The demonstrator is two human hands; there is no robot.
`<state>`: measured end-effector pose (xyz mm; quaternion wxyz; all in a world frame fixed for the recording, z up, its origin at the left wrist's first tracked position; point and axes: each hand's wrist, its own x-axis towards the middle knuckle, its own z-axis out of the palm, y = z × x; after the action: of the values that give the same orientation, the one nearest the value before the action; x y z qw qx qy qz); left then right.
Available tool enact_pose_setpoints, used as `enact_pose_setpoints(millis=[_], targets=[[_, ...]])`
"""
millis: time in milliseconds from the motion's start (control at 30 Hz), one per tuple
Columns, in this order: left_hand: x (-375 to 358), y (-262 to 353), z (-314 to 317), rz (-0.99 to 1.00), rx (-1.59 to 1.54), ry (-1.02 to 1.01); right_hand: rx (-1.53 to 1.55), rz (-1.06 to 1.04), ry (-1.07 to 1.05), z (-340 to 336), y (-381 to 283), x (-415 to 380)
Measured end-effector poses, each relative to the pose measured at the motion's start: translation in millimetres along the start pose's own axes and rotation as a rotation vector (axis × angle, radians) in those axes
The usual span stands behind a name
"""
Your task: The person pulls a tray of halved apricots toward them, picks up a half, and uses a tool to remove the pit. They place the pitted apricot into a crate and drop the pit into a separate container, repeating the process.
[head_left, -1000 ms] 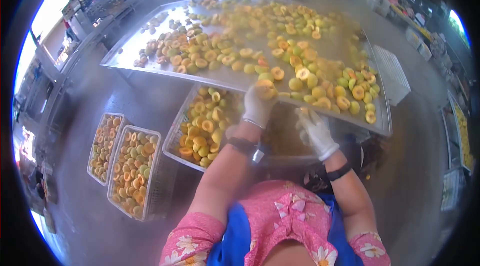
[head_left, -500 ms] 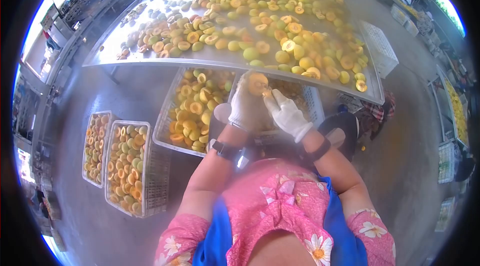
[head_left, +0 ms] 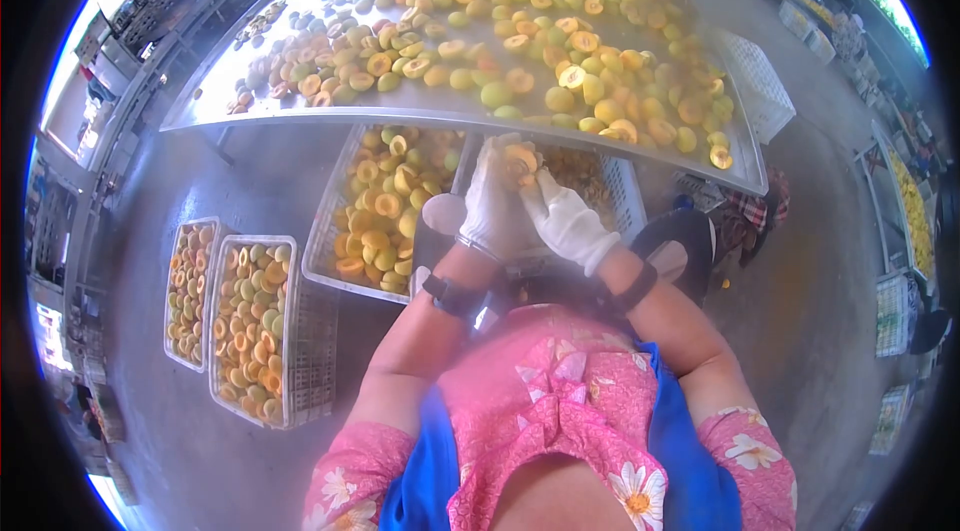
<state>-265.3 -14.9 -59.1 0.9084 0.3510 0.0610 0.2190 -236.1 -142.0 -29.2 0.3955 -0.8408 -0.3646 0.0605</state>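
Both hands wear white gloves and meet just below the near edge of a metal table (head_left: 330, 117). My left hand (head_left: 492, 203) is closed round a halved fruit (head_left: 520, 160), its orange cut side facing up. My right hand (head_left: 568, 221) has its fingertips pressed together at the fruit's lower edge; whether they pinch a pit or a small tool is too small to tell. Beneath the hands, a crate (head_left: 625, 199) holds brownish pieces. To its left stands a crate of halved fruit (head_left: 385, 211). Many yellow, green and orange fruits (head_left: 600, 81) lie spread on the table.
Two white crates of halved fruit, one (head_left: 250, 326) nearer and one (head_left: 190, 291) farther left, stand on the floor. A white crate (head_left: 762, 89) is beyond the table's right end. Plaid cloth (head_left: 765, 203) shows below that corner. More crates line the far right.
The view has shifted slightly. The fruit in my left hand is tilted differently, with more of its hollow showing, and my right fingertips have moved a little left against it.
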Motion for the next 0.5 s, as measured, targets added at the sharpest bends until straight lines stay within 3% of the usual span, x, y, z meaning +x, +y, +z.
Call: enact_pose_setpoints(millis=[33, 100, 200, 333, 400, 433, 500], targets=[[3.4, -6.2, -7.4, -0.004, 0.001, 0.003, -0.017, -0.008, -0.014, -2.3, -0.5, -0.4], [13.0, -17.4, -23.0, 0.180, 0.368, -0.030, -0.033, -0.009, -0.029, -4.0, 1.6, -1.2], [17.1, -18.4, -34.3, 0.142, 0.540, -0.038, -0.061, 0.032, -0.069, -4.2, 8.3, -3.7], [13.4, -9.7, -27.6, -0.062, 0.556, -0.074, -0.002, 0.020, -0.008, 3.3, 20.6, -9.4], [6.7, -6.1, -12.2, -0.273, 0.109, 0.041, 0.046, 0.002, 0.042, 8.7, 28.5, -9.5], [10.9, -13.3, -18.2, -0.273, 0.111, 0.040, 0.085, -0.013, 0.060, 11.6, 32.2, -8.5], [15.6, -24.0, -24.7, 0.044, 0.478, -0.069, 0.126, -0.026, 0.080, 12.9, 34.3, -8.6]])
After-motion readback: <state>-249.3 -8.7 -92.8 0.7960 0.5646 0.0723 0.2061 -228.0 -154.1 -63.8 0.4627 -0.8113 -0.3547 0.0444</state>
